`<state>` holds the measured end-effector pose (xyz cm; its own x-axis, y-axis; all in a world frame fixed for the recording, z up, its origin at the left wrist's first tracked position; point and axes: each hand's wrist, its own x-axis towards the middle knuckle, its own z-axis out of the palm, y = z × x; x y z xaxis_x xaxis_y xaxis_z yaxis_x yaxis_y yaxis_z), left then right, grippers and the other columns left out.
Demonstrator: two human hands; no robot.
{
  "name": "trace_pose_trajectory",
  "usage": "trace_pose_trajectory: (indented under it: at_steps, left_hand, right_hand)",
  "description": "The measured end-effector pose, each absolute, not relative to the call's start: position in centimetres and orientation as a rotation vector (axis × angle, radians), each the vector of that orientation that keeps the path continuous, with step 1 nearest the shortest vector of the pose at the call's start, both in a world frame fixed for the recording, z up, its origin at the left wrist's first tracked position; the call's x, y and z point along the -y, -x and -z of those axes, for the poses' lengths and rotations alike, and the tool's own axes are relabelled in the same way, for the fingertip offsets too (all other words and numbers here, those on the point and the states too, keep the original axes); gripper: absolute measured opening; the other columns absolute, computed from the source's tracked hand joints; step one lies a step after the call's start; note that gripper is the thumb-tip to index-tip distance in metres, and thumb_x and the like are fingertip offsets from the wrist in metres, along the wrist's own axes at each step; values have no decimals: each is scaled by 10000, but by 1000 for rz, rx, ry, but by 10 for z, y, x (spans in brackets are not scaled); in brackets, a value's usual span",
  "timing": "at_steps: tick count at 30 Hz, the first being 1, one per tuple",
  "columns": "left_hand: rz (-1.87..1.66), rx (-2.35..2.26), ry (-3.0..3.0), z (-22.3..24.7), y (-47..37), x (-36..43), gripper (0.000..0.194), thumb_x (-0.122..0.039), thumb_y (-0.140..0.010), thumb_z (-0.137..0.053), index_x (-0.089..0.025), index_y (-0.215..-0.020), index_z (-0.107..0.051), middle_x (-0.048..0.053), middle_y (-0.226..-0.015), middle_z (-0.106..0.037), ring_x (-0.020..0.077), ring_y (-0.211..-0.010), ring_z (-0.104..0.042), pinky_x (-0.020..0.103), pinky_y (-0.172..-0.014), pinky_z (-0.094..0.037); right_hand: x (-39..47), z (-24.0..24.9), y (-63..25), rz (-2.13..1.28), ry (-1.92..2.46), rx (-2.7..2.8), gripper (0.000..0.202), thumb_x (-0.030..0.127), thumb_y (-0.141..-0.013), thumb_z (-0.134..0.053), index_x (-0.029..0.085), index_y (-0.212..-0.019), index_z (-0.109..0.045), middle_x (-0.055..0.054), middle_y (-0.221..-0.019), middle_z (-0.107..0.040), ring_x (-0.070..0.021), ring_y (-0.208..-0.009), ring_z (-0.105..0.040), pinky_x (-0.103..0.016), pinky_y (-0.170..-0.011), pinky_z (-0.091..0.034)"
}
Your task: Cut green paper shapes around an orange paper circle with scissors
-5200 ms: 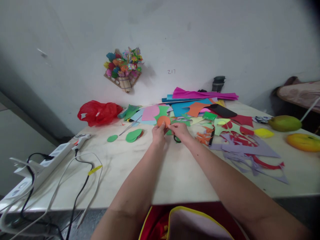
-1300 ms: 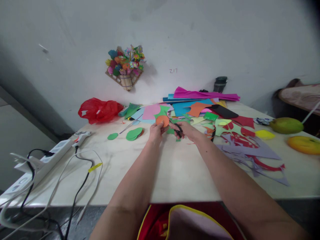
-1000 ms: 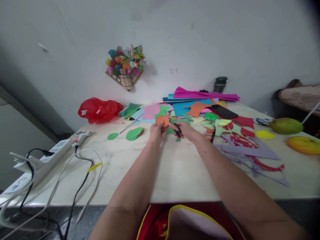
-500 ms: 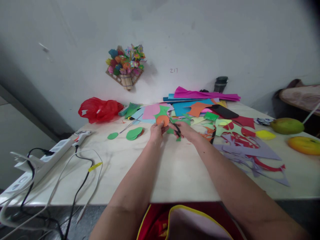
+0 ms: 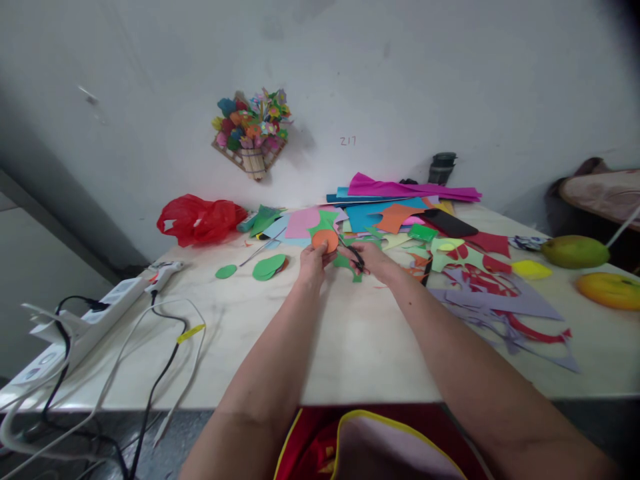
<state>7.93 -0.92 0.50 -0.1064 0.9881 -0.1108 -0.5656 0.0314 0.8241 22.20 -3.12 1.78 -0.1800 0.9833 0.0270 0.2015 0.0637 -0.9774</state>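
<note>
My left hand (image 5: pixel 313 262) pinches an orange paper circle (image 5: pixel 325 241) with a green paper sheet (image 5: pixel 327 220) behind it. Black-handled scissors (image 5: pixel 357 257) are gripped in my right hand (image 5: pixel 371 259), their blades pointing toward the right edge of the circle. Whether the blades touch the paper I cannot tell. Left of my hands lie a stack of green paper ovals (image 5: pixel 269 267) with a bit of orange beneath, and a small green oval (image 5: pixel 226 271). Green paper scraps (image 5: pixel 345 263) lie below and between the hands.
Coloured sheets (image 5: pixel 383 217), a black phone-like slab (image 5: pixel 450 223) and purple offcuts (image 5: pixel 520 297) cover the right side. Farther right are two mango-like fruits (image 5: pixel 575 252). On the left are a red plastic bag (image 5: pixel 200 219), a power strip (image 5: pixel 95 320) and loose cables (image 5: pixel 165 363).
My right hand and the scissors have shifted very slightly to the right. My left hand still holds the orange circle in nearly the same spot.
</note>
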Motion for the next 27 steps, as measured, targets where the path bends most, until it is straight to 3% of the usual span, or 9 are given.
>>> trace_pose_trajectory:
  at_steps: [9,22,27]
  left_hand:
    - [-1465,-882,-674,-4,-76,7,254,-173,-763,-759,-88,-988,-677,88,-771,-742,163,-623,-707,262,-685,-570]
    - [-1476,-873,-709,-9,-75,12,64,-99,-825,-664,-79,-886,-663,88,-746,-730,155,-596,-700,247,-643,-555]
    - [-1469,-880,-714,-10,-74,13,88,-96,-816,-678,-77,-902,-665,92,-752,-733,159,-601,-705,244,-636,-551]
  right_hand:
    - [38,-25,-222,-1221,1233,1492,365,462,-764,-756,192,-664,-532,28,-491,-509,-84,-359,-426,-215,-323,-217]
    - [41,-31,-222,-1248,1247,1466,387,428,-769,-761,194,-603,-502,37,-452,-477,-74,-340,-401,-208,-312,-261]
    - [39,-30,-224,-1271,1237,1455,373,434,-759,-766,192,-619,-519,42,-455,-471,-71,-351,-393,-199,-315,-300]
